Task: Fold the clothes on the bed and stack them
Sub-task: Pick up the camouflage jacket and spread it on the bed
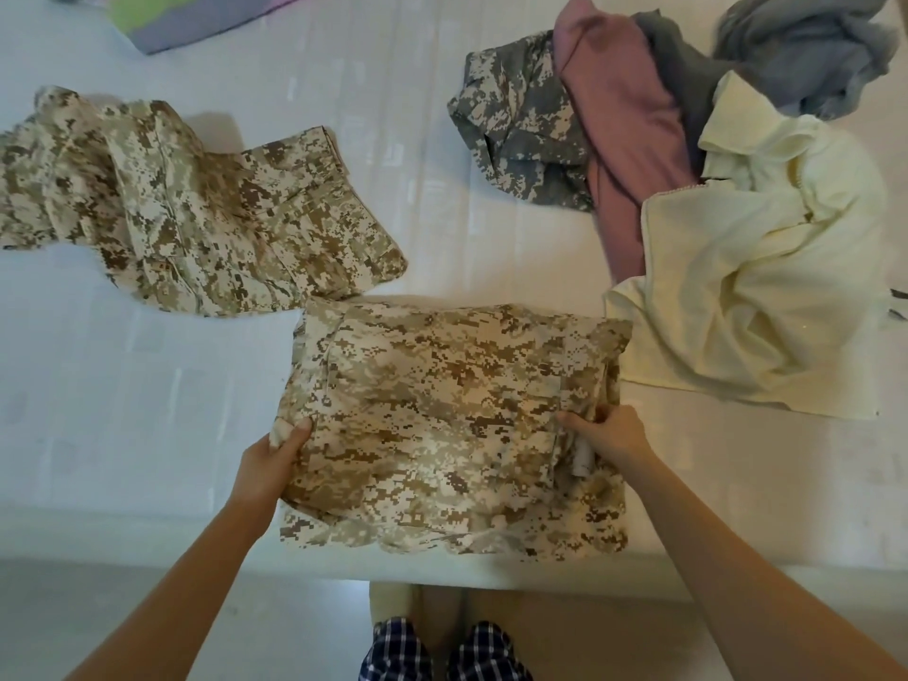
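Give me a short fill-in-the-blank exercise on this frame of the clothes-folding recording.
1. Both hands grip the folded tan camouflage garment at the bed's ____ edge.
2. The left hand holds that garment's ____ side.
3. The pink garment lies partly over the ____ camouflage garment.
4. The cream cloth lies to the folded garment's ____.

Answers: near; left; grey; right

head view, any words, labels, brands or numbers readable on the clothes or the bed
None: no readable text anywhere in this view.
The folded tan camo garment held by the left hand and right hand shows only pattern.
A small pale tab by the right hand is too blurred to read.
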